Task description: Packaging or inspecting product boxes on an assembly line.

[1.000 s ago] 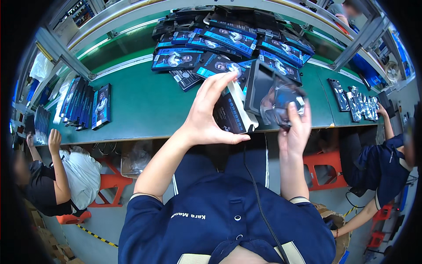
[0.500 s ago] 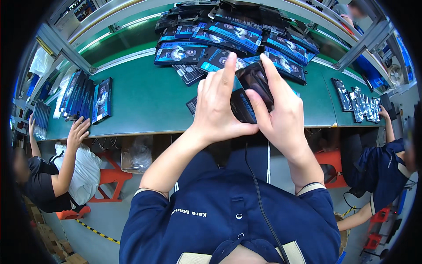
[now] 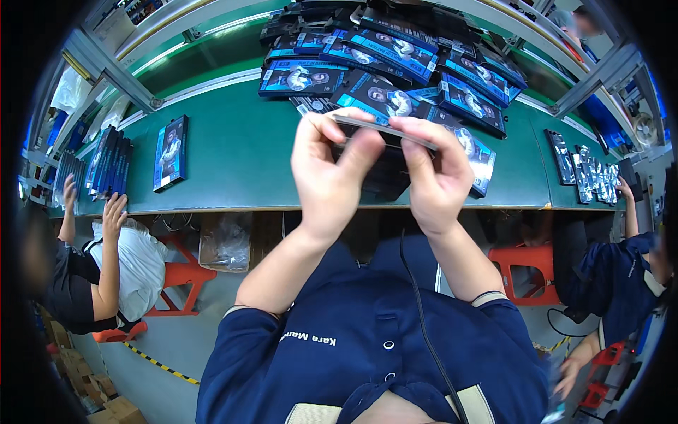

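A thin flat dark box is held up before me, turned so that mainly its pale narrow edge shows. My left hand pinches its left part between thumb and bent fingers. On the other end my right hand is closed in the same way, thumb below and fingers along the edge. The shadowed dark area between the thumbs is too dim to make out. Just beyond my fingers lies a flat blue-and-black printed box, and another printed box rests beside my right hand.
A heap of blue-and-black boxes covers the far middle of the green table. At left stand a row of boxes and a single box, near a co-worker's hand. Silvery packets lie at right by another person's hand.
The box has tipped from showing its face to nearly edge-on. My fingers have shifted from spread around it to pinching its edge. At left, the co-worker's hands have moved.
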A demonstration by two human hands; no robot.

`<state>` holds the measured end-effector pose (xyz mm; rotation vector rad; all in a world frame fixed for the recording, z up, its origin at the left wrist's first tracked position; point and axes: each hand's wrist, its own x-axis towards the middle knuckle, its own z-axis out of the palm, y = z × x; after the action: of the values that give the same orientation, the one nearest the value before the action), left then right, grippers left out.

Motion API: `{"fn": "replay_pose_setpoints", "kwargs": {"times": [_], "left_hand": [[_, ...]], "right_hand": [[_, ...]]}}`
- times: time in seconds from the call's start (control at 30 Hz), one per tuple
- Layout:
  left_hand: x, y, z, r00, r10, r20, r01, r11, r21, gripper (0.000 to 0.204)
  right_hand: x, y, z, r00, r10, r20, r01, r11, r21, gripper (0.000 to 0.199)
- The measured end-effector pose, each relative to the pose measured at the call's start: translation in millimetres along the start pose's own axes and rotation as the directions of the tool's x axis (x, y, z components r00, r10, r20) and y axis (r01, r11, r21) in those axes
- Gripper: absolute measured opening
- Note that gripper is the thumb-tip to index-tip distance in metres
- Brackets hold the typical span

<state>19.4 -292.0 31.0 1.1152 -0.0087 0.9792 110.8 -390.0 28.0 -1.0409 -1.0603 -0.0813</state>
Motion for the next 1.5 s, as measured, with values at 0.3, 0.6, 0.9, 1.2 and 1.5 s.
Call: {"fn": "replay_pose_setpoints", "kwargs": {"times": [0.3,0.6,0.9,1.2,1.5], "left_hand": [[6.0,-3.9,2.0,0.987,0.149,-0.056,-0.139,0.979,0.152,0.024],[15.1,5.3,-13.4,0.993,0.114,0.032,-0.118,0.968,0.220,0.019],[18.1,-19.6,-40.5,0.894,0.356,0.273,-0.406,0.900,0.158,0.044],[-8.9,19.7,-68.7,0.925,-0.017,0.379,-0.329,0.460,0.825,0.105],[12.4,15.9,-87.5,0.995,-0.092,-0.034,-0.022,-0.546,0.838,0.045]], "right_hand": [[9.8,1.1,10.7,0.929,0.311,-0.201,-0.233,0.913,0.335,0.035],[-34.1,32.2,1.6,0.999,0.031,-0.008,-0.030,0.995,0.096,0.059],[-18.6,16.5,4.2,0.986,0.153,-0.062,-0.138,0.972,0.191,0.044],[4.0,40.3,-31.0,0.989,0.059,0.138,0.040,0.783,-0.620,0.062],[-49.8,10.3,-125.6,0.826,0.374,-0.423,-0.537,0.288,-0.793,0.047]]}}
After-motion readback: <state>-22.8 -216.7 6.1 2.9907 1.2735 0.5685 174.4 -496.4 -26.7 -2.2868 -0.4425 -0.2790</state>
